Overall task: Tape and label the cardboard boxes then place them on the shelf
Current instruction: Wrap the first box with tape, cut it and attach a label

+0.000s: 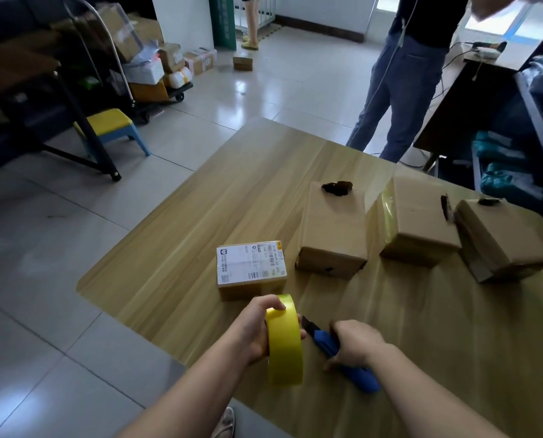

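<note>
In a tiled room stands a light wooden table (200, 216). Near its front edge the left hand (251, 330) grips an upright roll of yellow tape (284, 343), and the right hand (355, 343) clasps a blue utility knife (366, 379) just beside it. A small labelled cardboard box (251, 270) lies just behind the roll. Three plain brown cardboard boxes (333, 229) (418, 222) (497, 238) lie in a row toward the right edge.

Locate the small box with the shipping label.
In the head view, the small labelled box sits on the wooden table, left of the nearest plain cardboard box and just beyond the yellow tape roll the left hand grips.
</note>
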### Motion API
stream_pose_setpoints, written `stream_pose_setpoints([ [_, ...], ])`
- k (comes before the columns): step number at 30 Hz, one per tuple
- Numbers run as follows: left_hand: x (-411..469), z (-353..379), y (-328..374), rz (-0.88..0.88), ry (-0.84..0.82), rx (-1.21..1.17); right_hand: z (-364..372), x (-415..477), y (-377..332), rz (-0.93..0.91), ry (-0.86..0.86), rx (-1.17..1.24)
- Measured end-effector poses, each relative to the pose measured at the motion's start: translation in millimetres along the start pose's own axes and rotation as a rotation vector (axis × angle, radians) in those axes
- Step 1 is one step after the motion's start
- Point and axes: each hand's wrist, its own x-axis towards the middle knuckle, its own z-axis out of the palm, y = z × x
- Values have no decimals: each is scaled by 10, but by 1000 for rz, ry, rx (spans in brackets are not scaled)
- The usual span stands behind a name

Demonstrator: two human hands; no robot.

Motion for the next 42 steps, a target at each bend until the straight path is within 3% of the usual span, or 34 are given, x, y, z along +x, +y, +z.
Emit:
stream_pose_setpoints([
  [5, 3, 0, -43, 56, 5, -70, -1, 41, -43, 47, 112, 148],
  [9, 20, -11, -98, 149, 19, -62, -153, 10, -136, -9, 549, 330],
  [12, -4, -24, -117, 156, 20, -60, -353, -62, -284, -189, 681, 253],
  [16, -25, -9, -120, 181, 25, -76, -565, -80, -518, -234, 607, -44],
  [21, -24, -15, -140, 177, 40, -85, -688, -14, -583, -182, 436, -153],
  [42, 82, -54, -178, 190, 51, -153, -704, 56, -701, -249, 444, -322],
])
